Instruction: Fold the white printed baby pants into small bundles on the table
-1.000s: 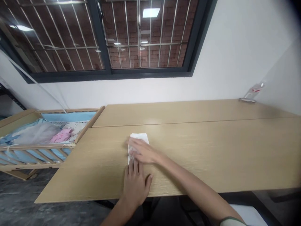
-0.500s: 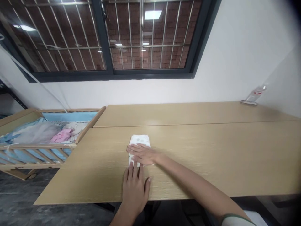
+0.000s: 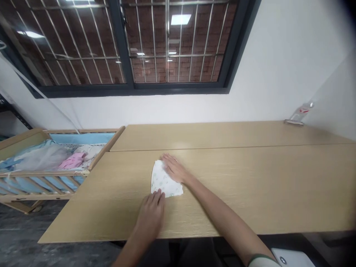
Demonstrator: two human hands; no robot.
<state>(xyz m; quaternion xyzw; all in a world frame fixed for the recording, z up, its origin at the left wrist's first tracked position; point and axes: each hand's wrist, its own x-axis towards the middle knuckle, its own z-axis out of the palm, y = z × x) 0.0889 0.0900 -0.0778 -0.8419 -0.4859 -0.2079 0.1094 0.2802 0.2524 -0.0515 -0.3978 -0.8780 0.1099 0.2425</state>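
Note:
A white cloth with a small green print point(image 3: 164, 181) lies on the light wood tabletop point(image 3: 250, 174), folded into a rough triangle. My right hand point(image 3: 174, 168) rests flat on its upper right part, fingers pointing toward the far edge of the table. My left hand point(image 3: 150, 215) lies just below, with its fingertips at the cloth's lower left edge. Neither hand lifts the cloth. The part under my right palm is hidden.
A wooden crib point(image 3: 41, 172) with blue padding, a pink cloth and grey netting stands beyond the table's left end. A plastic bottle point(image 3: 300, 112) lies at the far right corner by the wall. A seam crosses the tabletop, and a white object point(image 3: 289, 257) sits below the near edge.
The cloth has gone from a narrow strip to a wider triangle. My right hand has slid toward its upper right, and my left hand has moved left and no longer sits directly beneath it.

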